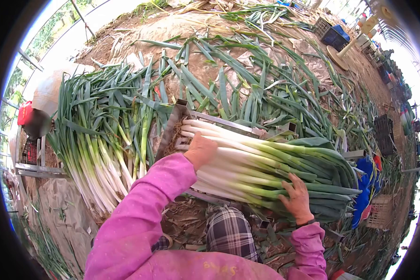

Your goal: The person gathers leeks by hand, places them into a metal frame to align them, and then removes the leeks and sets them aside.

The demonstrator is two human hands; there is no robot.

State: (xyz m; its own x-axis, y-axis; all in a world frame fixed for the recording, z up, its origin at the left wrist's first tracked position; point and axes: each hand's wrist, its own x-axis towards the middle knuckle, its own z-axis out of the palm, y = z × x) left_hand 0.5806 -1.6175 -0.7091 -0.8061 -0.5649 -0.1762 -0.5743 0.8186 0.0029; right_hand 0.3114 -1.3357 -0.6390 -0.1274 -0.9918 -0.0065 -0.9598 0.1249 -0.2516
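A bundle of leeks (252, 163) lies in a metal frame (228, 122), white root ends to the left and green leaves to the right. My left hand (202, 150) is on the white stalks near the roots, its fingers curled over them and partly hidden. Over the green part, my right hand (296, 198) rests with fingers spread on the leaves. A grey metal end plate (171, 128) stands by the roots. To the left, a second heap of leeks (102, 135) lies with its leaves pointing away from me.
Loose, cut-off leaves (284, 98) cover the ground beyond the frame. A blue bag (365, 189) hangs by the leaf ends, and a beige crate (381, 210) stands behind it. Dark crates (333, 36) sit at the far right. A metal rail (41, 169) and a red container (25, 113) are at left.
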